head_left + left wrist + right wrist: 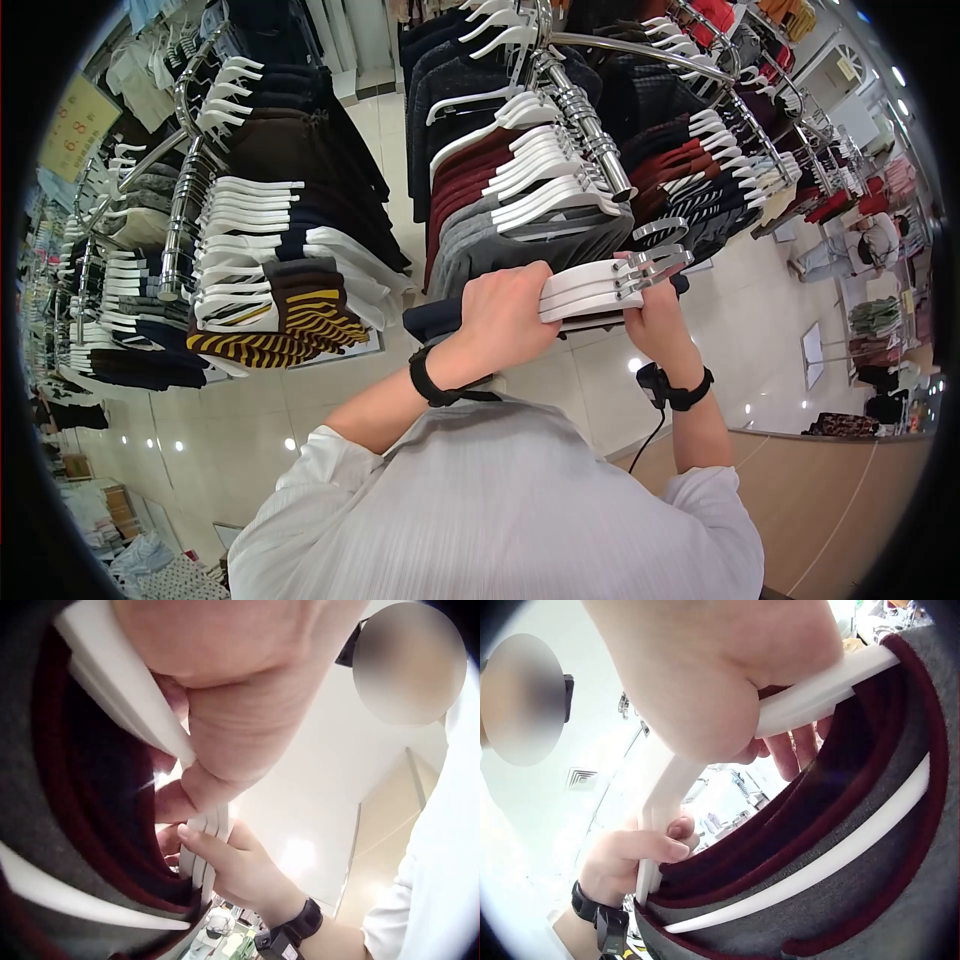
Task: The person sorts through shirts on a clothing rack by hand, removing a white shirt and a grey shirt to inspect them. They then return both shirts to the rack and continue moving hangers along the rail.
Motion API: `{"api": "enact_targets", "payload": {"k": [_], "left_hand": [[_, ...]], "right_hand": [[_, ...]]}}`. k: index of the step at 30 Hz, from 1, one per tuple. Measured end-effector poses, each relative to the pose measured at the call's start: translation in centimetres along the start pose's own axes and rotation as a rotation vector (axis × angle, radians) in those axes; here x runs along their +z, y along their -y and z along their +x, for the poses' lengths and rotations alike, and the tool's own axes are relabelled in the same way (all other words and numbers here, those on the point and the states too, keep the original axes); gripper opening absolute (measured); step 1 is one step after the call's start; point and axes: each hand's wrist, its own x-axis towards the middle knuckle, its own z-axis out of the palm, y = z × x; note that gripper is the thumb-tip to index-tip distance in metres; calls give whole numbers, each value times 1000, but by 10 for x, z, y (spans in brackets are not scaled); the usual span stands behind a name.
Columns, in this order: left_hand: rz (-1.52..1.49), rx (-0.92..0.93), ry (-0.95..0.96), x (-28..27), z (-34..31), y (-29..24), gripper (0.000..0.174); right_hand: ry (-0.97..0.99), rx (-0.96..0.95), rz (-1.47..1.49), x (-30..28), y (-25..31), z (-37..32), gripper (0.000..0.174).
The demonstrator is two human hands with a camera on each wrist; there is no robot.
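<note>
Striped tops: I see them hanging on the far-left rack.
Left hand: fingers curled tight over the hangers, gripping the wide end of the bundle.
Hangers: a white stack, held level between both hands, just in front of the grey tops on the middle rail.
Right hand: fingers and thumb wrapped round the hook end, pinching the stack together.

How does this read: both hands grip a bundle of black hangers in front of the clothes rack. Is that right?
Not quite. The hangers are white, not black, as the head view shows. The rest stands: the left hand and the right hand both grip the bundle in front of the rack.
</note>
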Motion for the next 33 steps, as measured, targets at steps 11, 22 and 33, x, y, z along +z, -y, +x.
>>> {"api": "enact_targets", "payload": {"k": [11,22,33], "left_hand": [[-81,-38,259,30,55,30,43],[-85,-108,318,48,90,49,51],[-41,-137,295,62,102,84,61]], "right_hand": [[26,73,170,5,-32,30,35],[151,158,263,13,-72,57,29],[178,154,310,55,-110,71,28]]}}
